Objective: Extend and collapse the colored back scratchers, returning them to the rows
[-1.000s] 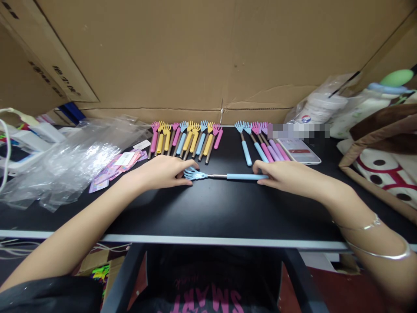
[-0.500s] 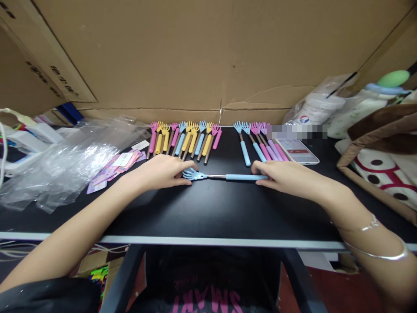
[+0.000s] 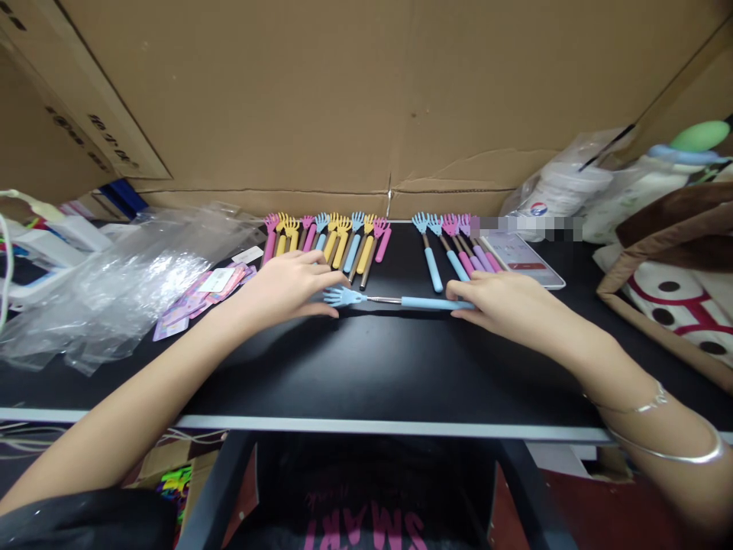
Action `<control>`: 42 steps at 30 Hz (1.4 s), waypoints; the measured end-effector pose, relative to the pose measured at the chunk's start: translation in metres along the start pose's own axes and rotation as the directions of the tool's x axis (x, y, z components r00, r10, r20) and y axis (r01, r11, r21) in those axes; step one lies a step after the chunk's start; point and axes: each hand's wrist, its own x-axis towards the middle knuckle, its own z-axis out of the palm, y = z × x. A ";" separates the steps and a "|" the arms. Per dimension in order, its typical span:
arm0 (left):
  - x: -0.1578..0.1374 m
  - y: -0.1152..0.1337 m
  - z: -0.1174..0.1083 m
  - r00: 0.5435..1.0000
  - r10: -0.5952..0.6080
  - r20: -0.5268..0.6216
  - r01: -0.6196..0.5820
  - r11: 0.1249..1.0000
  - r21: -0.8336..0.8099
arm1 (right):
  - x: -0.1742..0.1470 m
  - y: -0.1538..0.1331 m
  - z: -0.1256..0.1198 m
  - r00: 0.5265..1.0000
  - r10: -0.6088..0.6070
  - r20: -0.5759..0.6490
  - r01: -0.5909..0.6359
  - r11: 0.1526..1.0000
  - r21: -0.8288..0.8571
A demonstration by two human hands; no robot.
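Observation:
A light-blue back scratcher (image 3: pixel 385 300) with a metal rod lies level across the middle, just over the black desk. My left hand (image 3: pixel 292 286) has thumb and fingers closed about its claw-shaped head, palm side hidden. At the other end, my right hand (image 3: pixel 498 302) pinches the blue handle between thumb and fingers. Behind my left hand is a row of pink, yellow and blue back scratchers (image 3: pixel 343 248), heads toward the back. A second group of blue, pink and purple scratchers (image 3: pixel 434 267) lies behind my right hand, which partly covers their handles.
Clear plastic bags (image 3: pixel 108 283) and colourful cards (image 3: pixel 195 302) lie at left. A phone (image 3: pixel 532 263), a bagged cup (image 3: pixel 573 187) and a brown-trimmed bag (image 3: pixel 670 267) are at right. Cardboard (image 3: pixel 343 99) walls the back; the desk's pale front edge (image 3: pixel 366 428) runs near me.
The blue back scratcher has risen slightly and shifted a little toward the back, both hands moving with it. The other scratchers stay where they were.

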 end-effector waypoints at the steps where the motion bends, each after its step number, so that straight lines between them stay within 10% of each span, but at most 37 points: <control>1: 0.000 -0.001 0.000 0.998 0.019 -0.060 -0.019 1.000 0.007 | 0.000 0.000 0.000 0.999 0.013 -0.037 -0.014 1.000 -0.025; 16: 0.003 0.001 0.008 0.872 -0.038 -0.488 0.101 0.990 0.103 | 0.008 -0.015 0.006 0.780 0.114 -0.615 -0.130 0.991 0.019; 29: 0.012 0.035 0.016 0.844 0.130 -0.521 0.048 0.948 0.314 | 0.019 -0.035 0.016 0.756 -0.102 -0.647 0.158 0.987 0.030; 42: 0.027 0.055 0.017 0.833 0.216 -0.509 -0.011 0.927 0.375 | 0.022 -0.054 0.009 0.664 -0.231 -0.712 0.089 0.969 -0.231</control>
